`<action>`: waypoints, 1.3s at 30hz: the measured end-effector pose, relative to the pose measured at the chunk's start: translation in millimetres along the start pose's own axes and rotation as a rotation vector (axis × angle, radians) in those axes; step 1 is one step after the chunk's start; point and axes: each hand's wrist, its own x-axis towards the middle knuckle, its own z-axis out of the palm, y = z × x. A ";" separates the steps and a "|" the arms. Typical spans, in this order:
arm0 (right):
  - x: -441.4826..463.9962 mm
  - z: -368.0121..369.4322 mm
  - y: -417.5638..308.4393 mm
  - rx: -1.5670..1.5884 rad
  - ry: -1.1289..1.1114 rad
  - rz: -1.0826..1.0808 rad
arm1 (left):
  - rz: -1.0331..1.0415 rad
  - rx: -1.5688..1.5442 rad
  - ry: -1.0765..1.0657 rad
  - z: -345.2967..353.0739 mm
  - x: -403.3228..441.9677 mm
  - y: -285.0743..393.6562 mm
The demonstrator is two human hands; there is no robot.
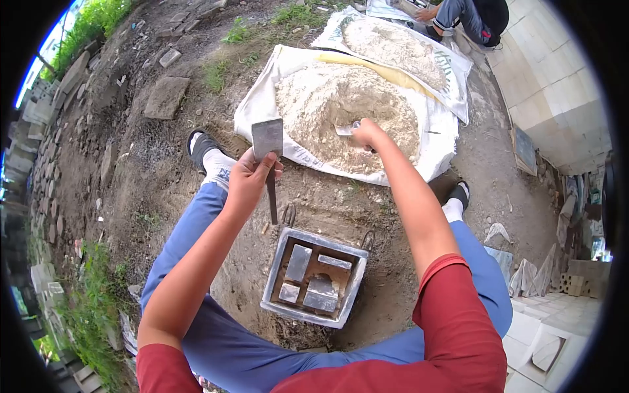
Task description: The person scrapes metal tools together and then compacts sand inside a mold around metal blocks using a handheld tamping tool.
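Note:
My left hand [254,171] is closed round a flat metal tool with a square grey blade [267,137], blade up and a thin dark shaft hanging below. My right hand [368,134] grips a small trowel [345,130] by its handle, its blade at the pale powder [314,98] heaped on a white sack [246,120]. Between my legs, a square metal frame [276,275] with wire loops lies on the dirt and holds several grey blocks [299,263].
Behind the near heap lies a second sack [460,65] with powder. A person [462,16] sits at the top right beside a tiled wall [544,65]. A flat stone [167,97] and grass [214,75] are at the upper left; pale slabs [544,340] lie at the lower right.

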 end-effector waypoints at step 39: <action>-420.7 -138.1 -1.9 -0.576 0.794 -0.556 | 0.508 0.286 -0.168 49.5 -70.7 111.3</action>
